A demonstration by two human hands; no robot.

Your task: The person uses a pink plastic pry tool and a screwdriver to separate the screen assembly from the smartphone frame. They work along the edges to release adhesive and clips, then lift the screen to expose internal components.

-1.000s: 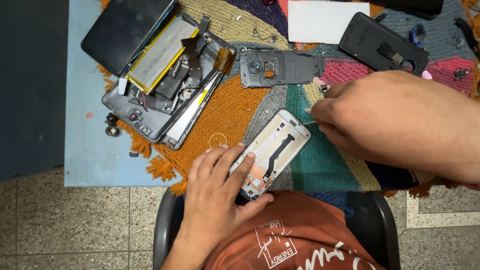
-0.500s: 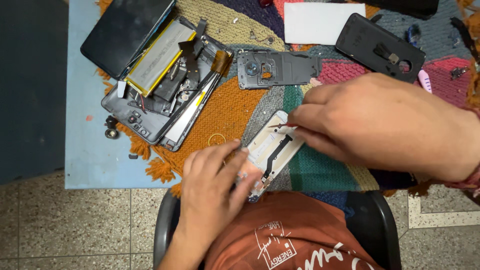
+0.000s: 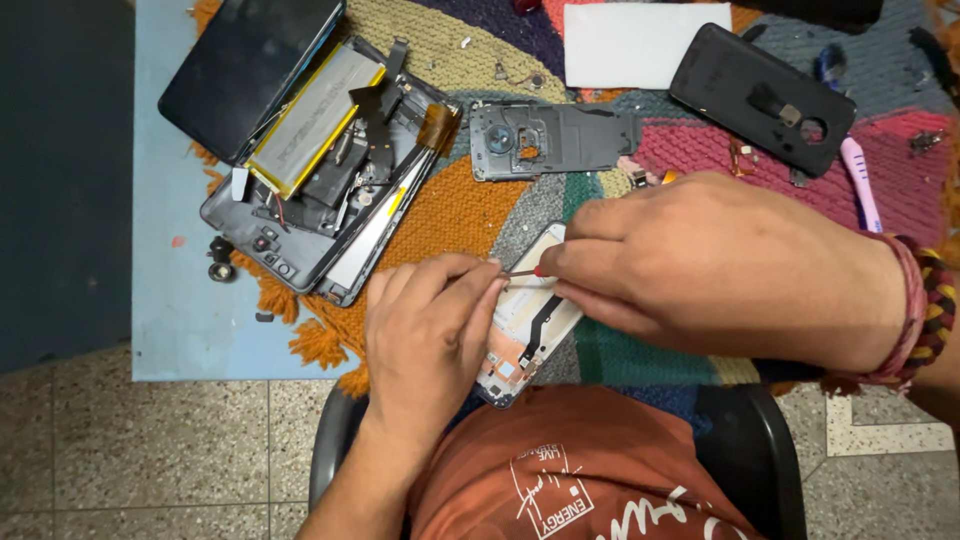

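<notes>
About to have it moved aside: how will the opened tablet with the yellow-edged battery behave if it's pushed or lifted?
The opened tablet probably lifts badly: its battery and dark screen panel sit askew, so layers may slide apart. Its loose ribbon cables look floppy and snag-prone. Pushed, it may drag on the woven mat.

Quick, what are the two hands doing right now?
Left hand: fingers curled, pressing down on the white phone frame.
Right hand: closed, pinching a thin red-tipped tool against the frame.
</notes>
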